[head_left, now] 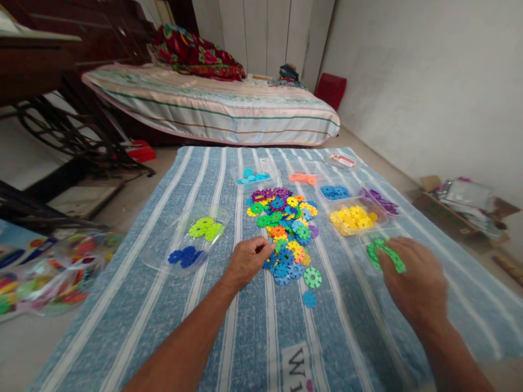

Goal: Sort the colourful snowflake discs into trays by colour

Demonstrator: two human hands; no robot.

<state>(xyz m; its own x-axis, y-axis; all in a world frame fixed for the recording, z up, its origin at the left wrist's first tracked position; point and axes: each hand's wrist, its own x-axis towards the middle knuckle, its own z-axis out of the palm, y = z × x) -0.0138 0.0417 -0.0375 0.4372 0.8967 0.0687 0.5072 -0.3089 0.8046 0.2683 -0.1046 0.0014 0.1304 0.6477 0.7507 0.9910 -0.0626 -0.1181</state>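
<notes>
A heap of toothed plastic interlocking discs [281, 228] in many colours lies mid-table. At its left edge, my left hand [250, 260] is closed in a pinch, thumb against forefinger; whatever sits between the fingertips is too small to make out. My right hand [417, 277], slightly blurred, reaches over a clear tray [363, 264] at the right. Its thumb and fingers close around a green disc [394, 258], with more green beside it in the tray. One green disc [312, 277] and one blue disc [309, 299] lie loose near the heap's front.
Clear trays hold yellow [353, 218], blue [334, 192], orange [302, 178] and light-blue discs [253, 177]. Purple discs [382, 201] lie at the right. Left, another tray [153, 256] holds lime and dark-blue discs. Beyond are a bed [229, 114] and a cardboard box [441, 212].
</notes>
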